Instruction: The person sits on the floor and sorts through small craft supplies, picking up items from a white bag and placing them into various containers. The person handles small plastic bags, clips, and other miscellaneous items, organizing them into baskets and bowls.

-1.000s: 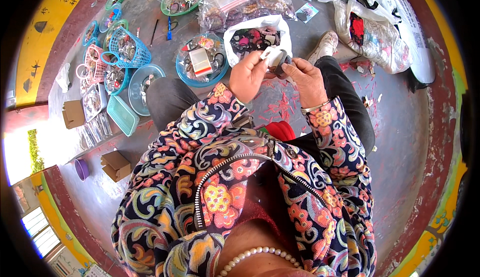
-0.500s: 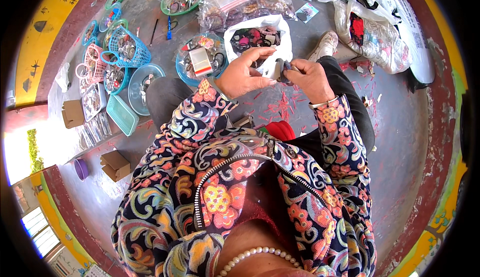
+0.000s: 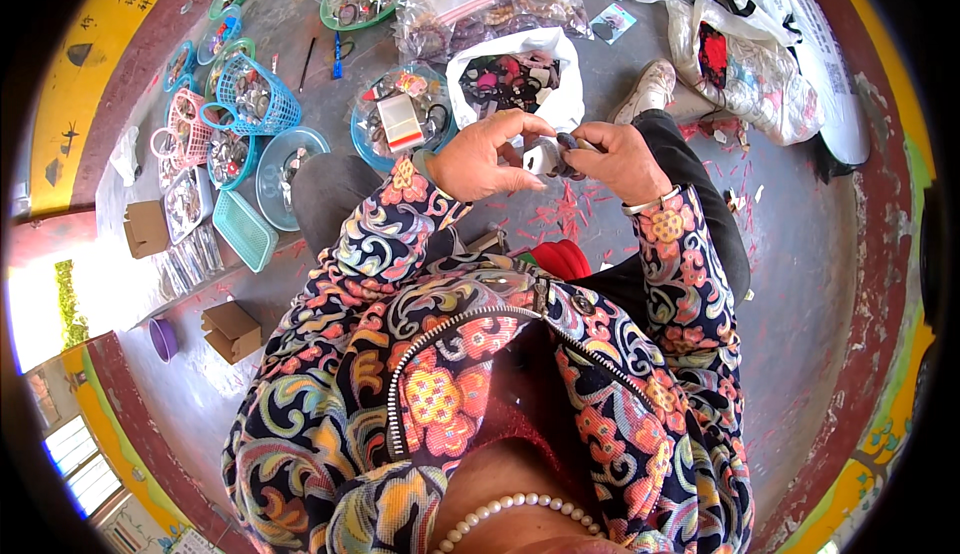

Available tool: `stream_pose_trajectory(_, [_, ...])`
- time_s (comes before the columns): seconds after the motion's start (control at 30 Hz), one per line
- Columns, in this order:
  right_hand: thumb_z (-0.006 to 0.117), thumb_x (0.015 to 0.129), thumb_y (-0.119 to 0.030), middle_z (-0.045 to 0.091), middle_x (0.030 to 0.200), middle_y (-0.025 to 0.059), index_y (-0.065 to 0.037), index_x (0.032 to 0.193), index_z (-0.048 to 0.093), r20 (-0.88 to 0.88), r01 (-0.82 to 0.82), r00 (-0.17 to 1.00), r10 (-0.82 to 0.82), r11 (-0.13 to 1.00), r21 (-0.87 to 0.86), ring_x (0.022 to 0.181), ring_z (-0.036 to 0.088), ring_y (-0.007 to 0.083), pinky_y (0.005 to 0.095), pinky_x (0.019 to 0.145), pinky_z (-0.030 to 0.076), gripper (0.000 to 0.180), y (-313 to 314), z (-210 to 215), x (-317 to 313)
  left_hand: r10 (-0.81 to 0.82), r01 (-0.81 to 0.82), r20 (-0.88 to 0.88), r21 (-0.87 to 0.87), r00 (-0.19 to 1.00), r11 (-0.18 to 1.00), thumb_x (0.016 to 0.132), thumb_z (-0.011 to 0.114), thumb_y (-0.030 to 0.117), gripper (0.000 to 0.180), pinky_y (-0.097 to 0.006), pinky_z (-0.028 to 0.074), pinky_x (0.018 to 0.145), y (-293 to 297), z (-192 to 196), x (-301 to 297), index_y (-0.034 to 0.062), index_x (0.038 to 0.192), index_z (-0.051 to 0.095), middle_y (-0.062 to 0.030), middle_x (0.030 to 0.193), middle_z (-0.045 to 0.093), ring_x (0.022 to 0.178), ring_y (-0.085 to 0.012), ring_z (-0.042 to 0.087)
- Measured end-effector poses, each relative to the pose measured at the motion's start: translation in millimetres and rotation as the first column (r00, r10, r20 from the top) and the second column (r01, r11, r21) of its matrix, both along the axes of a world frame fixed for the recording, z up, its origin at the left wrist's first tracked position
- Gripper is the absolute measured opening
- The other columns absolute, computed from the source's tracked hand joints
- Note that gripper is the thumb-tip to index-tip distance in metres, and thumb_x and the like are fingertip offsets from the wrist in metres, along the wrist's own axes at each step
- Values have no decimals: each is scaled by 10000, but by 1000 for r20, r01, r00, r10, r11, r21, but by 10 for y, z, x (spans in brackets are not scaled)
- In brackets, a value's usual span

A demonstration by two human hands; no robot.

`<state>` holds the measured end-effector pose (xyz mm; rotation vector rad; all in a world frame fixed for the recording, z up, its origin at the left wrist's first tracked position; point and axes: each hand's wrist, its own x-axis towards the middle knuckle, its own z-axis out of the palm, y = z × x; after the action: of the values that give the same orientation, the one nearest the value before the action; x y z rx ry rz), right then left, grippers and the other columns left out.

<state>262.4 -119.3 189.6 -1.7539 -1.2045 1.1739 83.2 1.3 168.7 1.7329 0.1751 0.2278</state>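
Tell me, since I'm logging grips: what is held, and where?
The left hand and right hand pinch a small white-and-dark item between fingertips; its exact part cannot be told.

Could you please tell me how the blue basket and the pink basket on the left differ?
The blue basket is larger and lies nearer the person; the pink basket is smaller and sits farther left. Both are open-mesh plastic baskets on the floor, holding small items.

The left hand point(image 3: 487, 157) is opening its fingers around the small white piece point(image 3: 541, 157), while the right hand point(image 3: 618, 162) is drawing slightly apart, pinching a dark bit point(image 3: 568, 141).
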Motion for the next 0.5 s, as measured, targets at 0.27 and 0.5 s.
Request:
stream_pose_trajectory(0.27, [584,767,-139,553,658,-9,32,836,602,-268,84,958,-97,995,-60,588,485,49,203,533,385,185,6,-105,22,99,-112,93,149,991,982,711,686,73,393,-252,450,683,-44,-21,-8,55,1059,504,-36,972,509,888,-125,515])
stream_pose_trajectory(0.5, [608,746,-164,558,576,53,40,763,607,51,-8,999,8,1000,-10,531,495,87,241,514,404,205,3,-67,22,58,-58,-119,6,991,998,703,675,38,322,-210,404,523,-54,13,-9,76,950,471,-18,852,488,639,-60,497])
